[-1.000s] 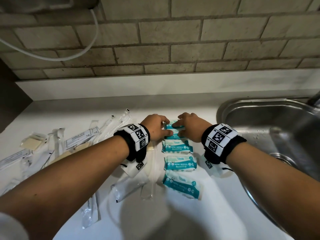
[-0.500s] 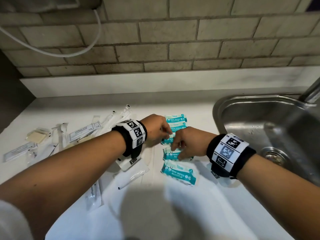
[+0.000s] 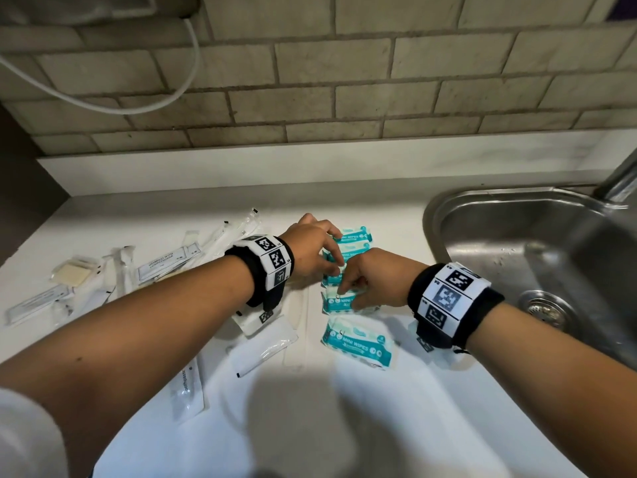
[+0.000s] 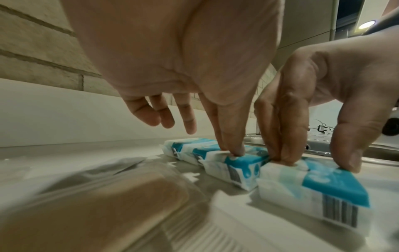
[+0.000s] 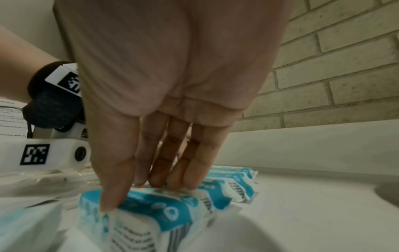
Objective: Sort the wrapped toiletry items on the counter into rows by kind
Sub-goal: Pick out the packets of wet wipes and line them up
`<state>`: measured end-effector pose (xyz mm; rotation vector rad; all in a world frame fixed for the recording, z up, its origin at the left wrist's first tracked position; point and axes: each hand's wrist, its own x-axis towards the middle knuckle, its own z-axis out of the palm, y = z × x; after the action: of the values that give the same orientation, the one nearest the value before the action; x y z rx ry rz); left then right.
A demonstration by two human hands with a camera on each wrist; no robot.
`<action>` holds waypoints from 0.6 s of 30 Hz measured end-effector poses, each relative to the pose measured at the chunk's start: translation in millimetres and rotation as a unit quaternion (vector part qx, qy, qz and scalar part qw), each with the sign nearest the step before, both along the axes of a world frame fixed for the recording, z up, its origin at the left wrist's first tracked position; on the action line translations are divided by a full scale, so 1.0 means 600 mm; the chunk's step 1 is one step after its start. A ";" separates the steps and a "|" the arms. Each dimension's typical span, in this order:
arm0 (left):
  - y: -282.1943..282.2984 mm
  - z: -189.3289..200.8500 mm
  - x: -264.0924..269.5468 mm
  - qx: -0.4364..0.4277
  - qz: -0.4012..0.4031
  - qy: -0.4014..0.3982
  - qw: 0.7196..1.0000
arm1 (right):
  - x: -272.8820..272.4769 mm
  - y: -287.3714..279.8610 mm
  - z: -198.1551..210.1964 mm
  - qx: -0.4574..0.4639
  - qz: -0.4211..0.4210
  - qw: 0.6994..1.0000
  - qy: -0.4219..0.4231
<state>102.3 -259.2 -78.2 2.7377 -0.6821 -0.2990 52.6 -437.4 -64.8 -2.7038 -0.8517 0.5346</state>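
Several teal-and-white mini wipes packs lie in a column on the white counter [image 3: 344,208], from the far pack [image 3: 355,233] to the near pack [image 3: 356,346]. My left hand [image 3: 336,263] presses fingertips [image 4: 233,151] down on a middle pack [image 4: 237,165], its other fingers lifted and straight. My right hand [image 3: 348,294] pinches the pack just nearer [image 3: 336,303], with its thumb [image 5: 108,204] on the pack's near edge and its fingers [image 5: 172,184] on the far edge. That pack [image 5: 155,204] sits on the counter.
A steel sink [image 3: 434,208] with a faucet [image 3: 620,177] lies close on the right. Left of the column lie clear-wrapped items: a shampoo sachet [image 3: 169,265], a soap bar [image 3: 74,274], a white sachet [image 3: 262,350] and a toothpaste pack [image 3: 188,384]. The backsplash [image 3: 310,167] bounds the far side.
My right hand has come back from the far end of the column to a nearer pack and taken it between thumb and fingers. The left hand has shifted slightly nearer along the column.
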 end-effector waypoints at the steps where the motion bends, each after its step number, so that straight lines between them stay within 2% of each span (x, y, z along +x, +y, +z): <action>1: 0.000 -0.001 0.001 -0.001 -0.002 0.002 1.000 | 0.000 0.000 0.000 0.000 -0.001 1.000 -0.001; 7: -0.003 -0.004 0.003 0.009 -0.001 0.015 1.000 | -0.001 0.004 0.000 0.000 -0.017 1.000 0.000; 14: 0.001 0.005 -0.007 0.013 -0.042 0.019 0.999 | -0.027 0.004 0.009 -0.001 -0.014 1.000 -0.007; 18: -0.004 0.022 -0.011 0.091 -0.089 0.021 0.992 | -0.063 0.014 0.014 -0.035 0.021 0.998 0.042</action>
<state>96.0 -261.6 -65.2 2.8355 -0.9315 -0.4786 15.0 -428.8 -56.2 -2.7086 -0.8851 0.6952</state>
